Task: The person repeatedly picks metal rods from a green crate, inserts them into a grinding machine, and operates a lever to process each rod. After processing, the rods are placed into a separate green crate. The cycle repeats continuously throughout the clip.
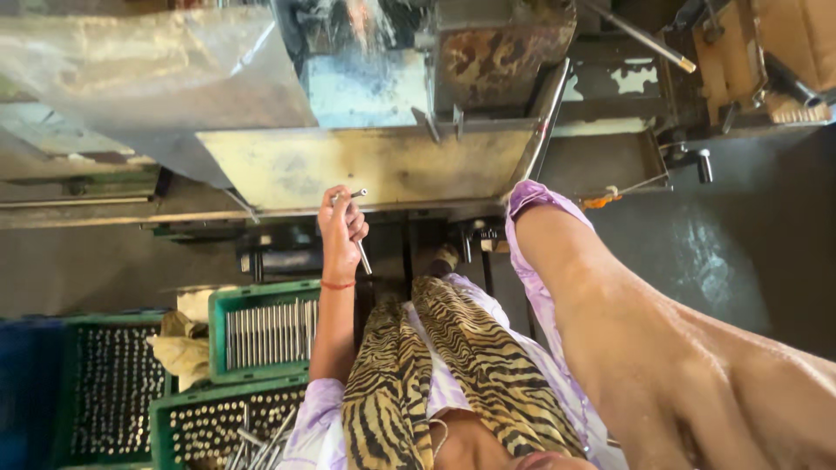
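Left hand (342,231) is up at the machine right now, fingers curled tight around thin steel rods (363,255). One rod tip pokes out above my knuckles, another sticks out below my palm. The hand sits just at the front lip of the stained yellowish metal tray (392,161), and there's the red thread band (337,285) on my wrist. My right forearm (662,348) swings in huge and close across the lower right, lilac sleeve bunched at the elbow. My right hand is lost in the blur at the corner, so I cannot tell whether it's open or closed, or holding anything. Below my left arm, a green crate (218,344) with more rods lying side by side in a neat row, and a crumpled rag (178,348) touching its left edge. Nearer me, a second green crate (165,418) packed with rods standing on end, loose ones lying across it. Tiger-striped scarf (461,365) hangs down my front
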Demonstrator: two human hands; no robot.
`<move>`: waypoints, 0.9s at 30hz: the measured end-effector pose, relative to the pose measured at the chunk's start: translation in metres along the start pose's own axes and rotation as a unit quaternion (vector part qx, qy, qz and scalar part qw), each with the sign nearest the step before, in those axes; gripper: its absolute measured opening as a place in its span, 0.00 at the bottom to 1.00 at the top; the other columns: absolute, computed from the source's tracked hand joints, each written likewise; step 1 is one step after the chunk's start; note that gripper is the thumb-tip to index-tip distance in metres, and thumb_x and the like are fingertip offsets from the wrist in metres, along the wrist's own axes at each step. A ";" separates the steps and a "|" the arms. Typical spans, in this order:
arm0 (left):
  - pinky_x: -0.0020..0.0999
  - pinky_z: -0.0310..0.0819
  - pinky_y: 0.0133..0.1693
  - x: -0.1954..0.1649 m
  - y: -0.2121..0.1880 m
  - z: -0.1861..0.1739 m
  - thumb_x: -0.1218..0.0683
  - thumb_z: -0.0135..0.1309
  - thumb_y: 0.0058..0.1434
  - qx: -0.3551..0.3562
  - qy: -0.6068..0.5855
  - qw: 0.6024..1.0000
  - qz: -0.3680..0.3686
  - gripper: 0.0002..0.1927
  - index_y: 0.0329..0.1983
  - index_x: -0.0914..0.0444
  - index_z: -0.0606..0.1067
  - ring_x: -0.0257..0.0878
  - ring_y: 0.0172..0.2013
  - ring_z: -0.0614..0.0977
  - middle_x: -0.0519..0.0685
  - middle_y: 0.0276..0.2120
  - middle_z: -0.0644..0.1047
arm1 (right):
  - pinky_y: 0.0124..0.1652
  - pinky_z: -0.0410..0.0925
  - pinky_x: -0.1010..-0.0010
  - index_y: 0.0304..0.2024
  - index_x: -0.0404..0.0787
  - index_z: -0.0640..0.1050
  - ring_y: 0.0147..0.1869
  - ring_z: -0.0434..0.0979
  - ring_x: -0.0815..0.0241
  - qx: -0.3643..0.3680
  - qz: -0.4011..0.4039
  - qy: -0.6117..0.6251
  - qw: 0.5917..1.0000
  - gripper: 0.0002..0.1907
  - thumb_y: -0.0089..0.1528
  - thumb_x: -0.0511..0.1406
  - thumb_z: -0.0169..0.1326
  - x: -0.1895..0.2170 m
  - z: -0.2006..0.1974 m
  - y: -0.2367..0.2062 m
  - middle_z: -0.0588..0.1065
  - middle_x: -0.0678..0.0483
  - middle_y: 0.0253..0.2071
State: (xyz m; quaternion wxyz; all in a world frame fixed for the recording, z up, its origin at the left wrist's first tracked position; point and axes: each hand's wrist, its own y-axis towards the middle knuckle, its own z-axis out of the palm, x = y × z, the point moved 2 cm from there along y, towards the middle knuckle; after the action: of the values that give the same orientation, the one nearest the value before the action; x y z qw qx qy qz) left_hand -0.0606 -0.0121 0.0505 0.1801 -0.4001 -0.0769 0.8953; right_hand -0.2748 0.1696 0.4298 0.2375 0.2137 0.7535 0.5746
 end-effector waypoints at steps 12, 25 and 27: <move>0.27 0.55 0.19 -0.015 0.140 0.131 0.52 0.58 0.69 0.129 0.102 0.986 -0.018 0.08 0.46 0.57 0.72 0.29 0.17 0.64 0.38 0.20 0.62 | 0.41 0.71 0.56 0.43 0.36 0.75 0.40 0.80 0.50 -0.013 0.232 -0.549 0.803 0.00 0.70 0.28 0.53 0.068 -0.106 -0.086 0.79 0.46 0.41; 0.33 0.60 0.13 -0.039 0.344 0.182 0.60 0.57 0.58 -0.222 0.072 0.969 0.082 0.18 0.42 0.58 0.59 0.36 0.14 0.69 0.47 0.22 0.68 | 0.39 0.69 0.41 0.36 0.37 0.80 0.39 0.77 0.29 -0.007 0.630 -0.776 0.017 0.25 0.77 0.48 0.45 0.280 -0.329 -0.348 0.77 0.34 0.34; 0.33 0.60 0.13 -0.040 0.347 0.183 0.60 0.55 0.60 -0.196 0.077 0.974 0.080 0.14 0.42 0.61 0.62 0.36 0.14 0.70 0.47 0.22 0.69 | 0.39 0.69 0.39 0.37 0.39 0.81 0.37 0.77 0.28 -0.042 0.639 -0.767 0.026 0.25 0.78 0.48 0.43 0.283 -0.329 -0.354 0.77 0.35 0.31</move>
State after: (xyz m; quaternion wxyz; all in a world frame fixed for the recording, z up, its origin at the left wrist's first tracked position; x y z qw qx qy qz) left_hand -0.2624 -0.3467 0.1026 0.0309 -0.5002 -0.2047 0.8408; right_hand -0.7159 -0.0015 0.1305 0.2258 0.9184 -0.3231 0.0343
